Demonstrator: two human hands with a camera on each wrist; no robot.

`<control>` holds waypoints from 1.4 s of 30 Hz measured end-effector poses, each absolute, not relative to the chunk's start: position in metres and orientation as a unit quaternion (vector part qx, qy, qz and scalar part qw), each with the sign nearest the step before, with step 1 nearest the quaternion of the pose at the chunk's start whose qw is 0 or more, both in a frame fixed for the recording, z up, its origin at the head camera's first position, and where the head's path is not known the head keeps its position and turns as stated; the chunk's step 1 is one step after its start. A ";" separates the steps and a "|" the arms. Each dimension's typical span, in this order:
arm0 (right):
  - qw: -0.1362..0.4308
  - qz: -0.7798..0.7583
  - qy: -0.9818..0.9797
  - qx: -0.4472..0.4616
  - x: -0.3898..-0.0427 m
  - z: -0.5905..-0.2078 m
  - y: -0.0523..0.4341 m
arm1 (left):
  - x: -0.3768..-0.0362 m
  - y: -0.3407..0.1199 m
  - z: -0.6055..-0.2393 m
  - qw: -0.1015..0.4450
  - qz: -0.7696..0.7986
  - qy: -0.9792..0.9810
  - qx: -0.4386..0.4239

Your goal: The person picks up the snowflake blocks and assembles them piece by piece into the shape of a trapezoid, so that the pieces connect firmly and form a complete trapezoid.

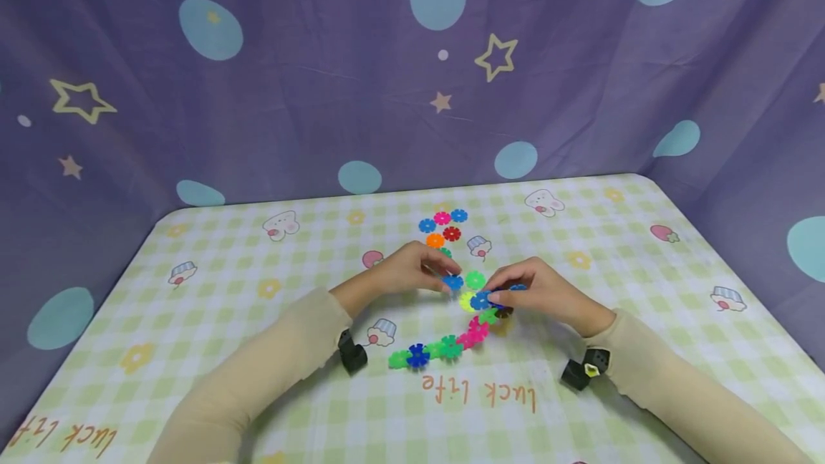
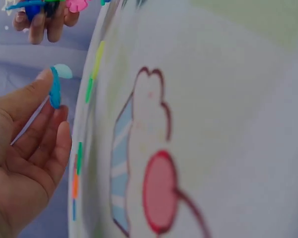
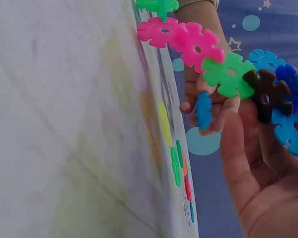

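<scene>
At the near edge of the surface (image 1: pixel 258 407), a checked cloth printed with cupcakes and orange lettering, two sleeved forearms reach inward. Just beyond them lies a chain of snowflake discs (image 1: pixel 445 346), flat plastic rounds with notched rims slotted together, running from green and blue at 7 o'clock up through pink toward the hands. The right hand (image 1: pixel 548 296) has its fingers curled round the chain's upper end, where blue, brown and green discs meet; the wrist view shows that end lifted off the cloth. At 9 o'clock from it, the left hand (image 1: pixel 402 271) pinches a single blue disc (image 1: pixel 453 281) between thumb and fingertips, its edge near the chain's tip but seemingly not yet touching, though the head view is too small to be sure. A loose green disc (image 1: pixel 475 279) sits between the hands. Farther off, at 12 o'clock, a small cluster of discs (image 1: pixel 442 224) rests flat.

The slots are narrow and the plastic smooth, so a tilted approach could miss the notch or let the disc slip; pushing hard could pop neighbouring joints apart.
</scene>
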State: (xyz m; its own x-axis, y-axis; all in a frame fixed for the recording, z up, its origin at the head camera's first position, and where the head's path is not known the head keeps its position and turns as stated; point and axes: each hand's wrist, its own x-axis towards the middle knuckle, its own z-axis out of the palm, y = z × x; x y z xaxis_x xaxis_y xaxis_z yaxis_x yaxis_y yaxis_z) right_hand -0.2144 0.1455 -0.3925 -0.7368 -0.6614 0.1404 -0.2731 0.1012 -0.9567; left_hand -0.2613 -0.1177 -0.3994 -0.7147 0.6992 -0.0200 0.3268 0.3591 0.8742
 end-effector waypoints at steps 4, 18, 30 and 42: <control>0.156 -0.584 0.730 -0.318 -0.214 -0.390 0.145 | -0.254 -0.116 -0.390 0.201 0.491 0.783 0.324; 0.132 -0.614 0.718 -0.302 -0.209 -0.391 0.138 | -0.219 -0.127 -0.367 0.171 0.510 0.785 0.308; 0.110 -0.621 0.716 -0.300 -0.202 -0.393 0.130 | -0.195 -0.128 -0.361 0.162 0.524 0.777 0.308; 0.105 -0.623 0.720 -0.286 -0.199 -0.392 0.129 | -0.190 -0.129 -0.362 0.162 0.542 0.762 0.315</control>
State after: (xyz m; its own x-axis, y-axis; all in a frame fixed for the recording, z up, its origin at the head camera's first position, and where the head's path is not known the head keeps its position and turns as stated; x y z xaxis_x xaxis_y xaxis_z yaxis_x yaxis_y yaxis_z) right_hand -0.1987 0.1286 -0.3921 -0.8148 -0.5423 0.2050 -0.2806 0.0595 -0.9580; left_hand -0.1900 -0.1292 -0.3615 -0.7489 0.6558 0.0953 0.3048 0.2132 0.9283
